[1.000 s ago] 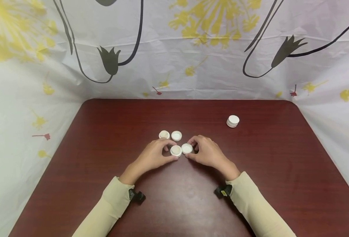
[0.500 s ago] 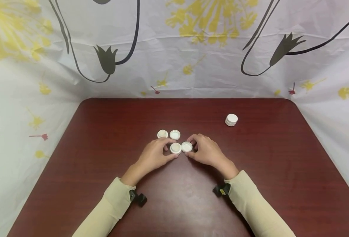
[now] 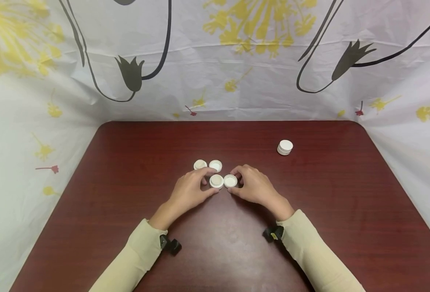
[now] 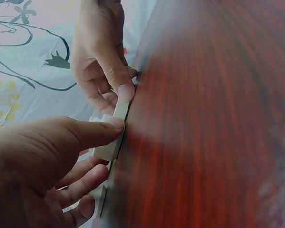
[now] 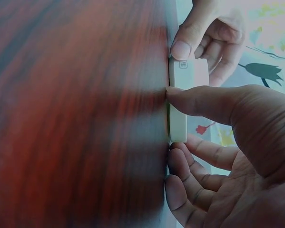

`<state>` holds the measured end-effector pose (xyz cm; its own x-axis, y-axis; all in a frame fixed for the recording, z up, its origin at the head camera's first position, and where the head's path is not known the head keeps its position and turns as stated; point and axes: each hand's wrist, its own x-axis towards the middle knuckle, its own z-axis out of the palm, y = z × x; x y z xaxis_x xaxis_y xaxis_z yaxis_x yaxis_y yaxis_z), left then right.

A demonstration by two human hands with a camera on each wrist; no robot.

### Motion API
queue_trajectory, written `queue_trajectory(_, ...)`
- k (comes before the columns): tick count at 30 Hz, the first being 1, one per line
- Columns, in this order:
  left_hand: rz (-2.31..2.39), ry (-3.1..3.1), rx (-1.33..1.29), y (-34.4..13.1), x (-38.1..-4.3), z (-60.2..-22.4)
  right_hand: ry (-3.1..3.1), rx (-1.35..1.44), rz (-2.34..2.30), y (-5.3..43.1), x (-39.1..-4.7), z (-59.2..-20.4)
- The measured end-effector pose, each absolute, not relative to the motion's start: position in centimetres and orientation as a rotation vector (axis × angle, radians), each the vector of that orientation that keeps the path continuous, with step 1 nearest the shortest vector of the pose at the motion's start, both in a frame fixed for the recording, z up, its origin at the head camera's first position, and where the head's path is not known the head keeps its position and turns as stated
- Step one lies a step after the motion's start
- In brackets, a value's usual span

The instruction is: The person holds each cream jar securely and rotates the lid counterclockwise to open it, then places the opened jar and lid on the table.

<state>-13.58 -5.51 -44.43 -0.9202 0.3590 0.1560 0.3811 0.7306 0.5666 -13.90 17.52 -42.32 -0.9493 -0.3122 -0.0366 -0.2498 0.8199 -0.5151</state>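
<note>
Near the middle of the table, my left hand (image 3: 189, 187) holds a small white jar (image 3: 216, 181) between thumb and fingers. The jar is uncovered and its raised inner rim shows. Right beside it, my right hand (image 3: 256, 185) pinches a round white lid (image 3: 231, 181) lying hollow side up. Jar and lid sit edge to edge on the tabletop. In the left wrist view, the left thumb lies along the jar's side (image 4: 105, 152). The right wrist view shows the right thumb on the lid's edge (image 5: 178, 124), with a small square mark on the jar's side.
Just behind the hands are a second uncovered white jar (image 3: 200, 164) and another upturned lid (image 3: 216, 165). A closed white jar (image 3: 285, 147) stands farther back on the right. A patterned cloth (image 3: 259, 89) hangs along the far edge of the dark red table (image 3: 145, 142).
The left hand's jar has slid slightly away from the body, now level with the lid beside it. The head view has shifted a little; both hands keep their hold.
</note>
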Motion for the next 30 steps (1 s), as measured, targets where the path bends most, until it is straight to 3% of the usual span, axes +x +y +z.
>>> queue_trajectory(16, -1.041, -2.764, -0.625, -4.4, -15.0, -42.4, 3.009, -0.358, -1.010, 21.6, -15.8, -39.8)
queue_trajectory(30, -1.087, -2.723, -0.747, 0.9, -17.6, -40.2, 3.093, -0.232, -1.071, 25.4, -18.0, -39.2)
